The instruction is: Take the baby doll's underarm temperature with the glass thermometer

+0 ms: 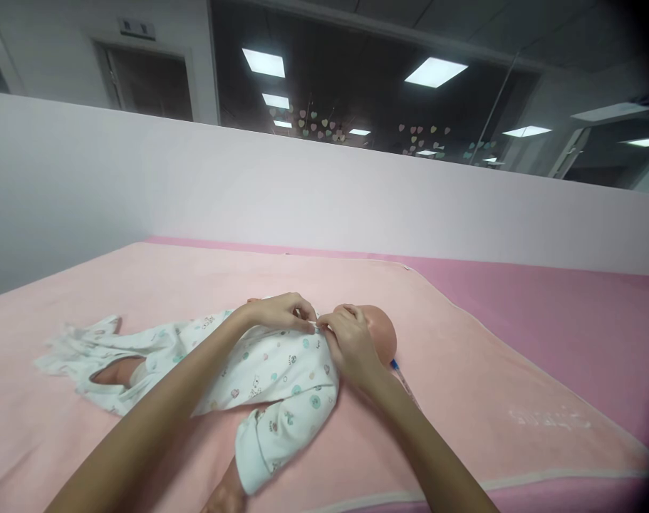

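A baby doll lies on its back with its head to the right, dressed in a white romper printed with small animals and coloured dots. At the neck of the romper my left hand pinches the collar edge between thumb and fingers. Close against it, my right hand also has its fingertips closed on the collar, covering part of the doll's face and chin. Exactly what lies between the fingertips is small and partly hidden. One doll arm in its sleeve stretches toward me. The romper's leg part is loose and gapes around a bare leg.
A thin stick with a blue tip, possibly a thermometer, lies beside the doll's head, partly behind my right forearm. Beneath is a peach blanket over a pink mat. A low white wall runs along the back, below dark windows.
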